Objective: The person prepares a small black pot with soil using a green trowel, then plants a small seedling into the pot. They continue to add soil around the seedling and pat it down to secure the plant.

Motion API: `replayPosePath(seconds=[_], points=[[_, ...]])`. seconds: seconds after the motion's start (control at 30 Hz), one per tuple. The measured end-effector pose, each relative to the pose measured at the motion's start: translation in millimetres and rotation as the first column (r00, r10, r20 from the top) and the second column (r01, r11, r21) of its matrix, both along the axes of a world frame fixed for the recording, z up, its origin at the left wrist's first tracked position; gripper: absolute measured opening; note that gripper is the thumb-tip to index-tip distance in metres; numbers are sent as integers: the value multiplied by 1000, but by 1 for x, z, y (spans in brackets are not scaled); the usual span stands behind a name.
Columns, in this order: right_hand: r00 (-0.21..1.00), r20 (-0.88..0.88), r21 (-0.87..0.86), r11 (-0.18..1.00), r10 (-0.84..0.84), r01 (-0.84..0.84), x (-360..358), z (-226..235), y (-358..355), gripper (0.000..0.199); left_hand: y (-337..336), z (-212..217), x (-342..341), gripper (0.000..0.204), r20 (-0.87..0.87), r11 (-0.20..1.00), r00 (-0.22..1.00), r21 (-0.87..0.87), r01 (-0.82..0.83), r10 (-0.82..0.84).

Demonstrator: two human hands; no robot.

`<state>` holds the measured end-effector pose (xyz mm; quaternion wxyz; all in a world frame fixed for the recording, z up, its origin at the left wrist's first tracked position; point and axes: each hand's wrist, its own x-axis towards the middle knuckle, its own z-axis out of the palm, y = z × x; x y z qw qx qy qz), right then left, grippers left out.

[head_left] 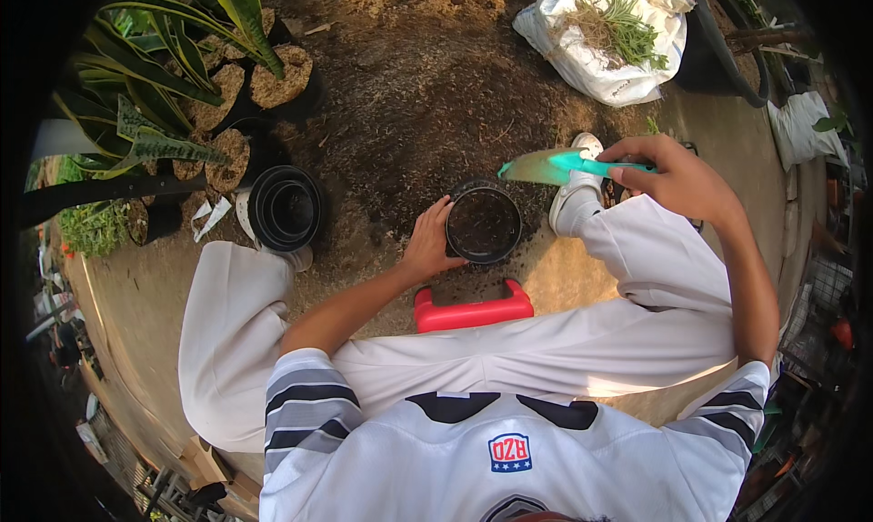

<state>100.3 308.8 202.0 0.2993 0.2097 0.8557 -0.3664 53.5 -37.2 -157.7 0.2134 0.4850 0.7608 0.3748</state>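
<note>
One red stool [473,311] under the person, nearest. One black pot [483,222] of soil on the ground between the knees; left hand [427,245] cupped loosely against its left rim, fingers curled on the edge. Right hand [677,178] clenched around the handle of one teal trowel [568,166], blade pointing left just above the pot. One stack of empty black pots [285,208] to the left. Farther: one white sack [605,35], top right, lumpy, with green weeds on it. Several potted plants [155,95] upper left.
</note>
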Motion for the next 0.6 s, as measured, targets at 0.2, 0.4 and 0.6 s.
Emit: replayPosePath(seconds=[0.2,0.4,0.6], points=[[992,4,21,992,-123,123,16,-46,26,37,33,-24,-5,126,-32,979,999,201,-33,41],[995,76,43,997,-68,65,29,-79,29,36,24,-49,14,119,-128,993,986,66,-97,104],[998,36,39,998,-47,45,37,-88,38,35,33,-42,4,97,-212,994,973,-53,-100,87]])
